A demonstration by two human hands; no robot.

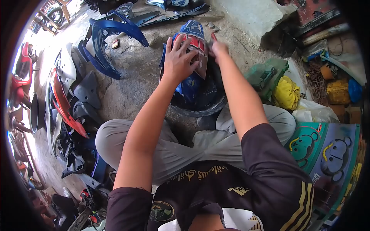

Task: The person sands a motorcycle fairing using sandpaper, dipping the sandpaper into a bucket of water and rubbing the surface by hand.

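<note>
A blue motorcycle fairing panel (pixel 191 27) with red and white graphics rests over a round black basin (pixel 200 111). My left hand (pixel 179 63) lies on the panel, fingers spread over its red graphics. Along the panel's right edge, my right hand (pixel 218 52) is closed around a small tool with a red part (pixel 213 36). The hand is slightly blurred, and most of that tool is hidden, so its kind cannot be made out. Inside the basin, under the panel, shows a shiny blue piece (pixel 189 87).
Blue curved fairings (pixel 101 57) lie left of the basin. Farther left are grey panels (pixel 86 90) and a red-orange panel (pixel 65 104). At right are a green case (pixel 266 77), a yellow bag (pixel 286 92) and a concrete block (pixel 250 19). A printed bear panel (pixel 327 154) stands near my knee.
</note>
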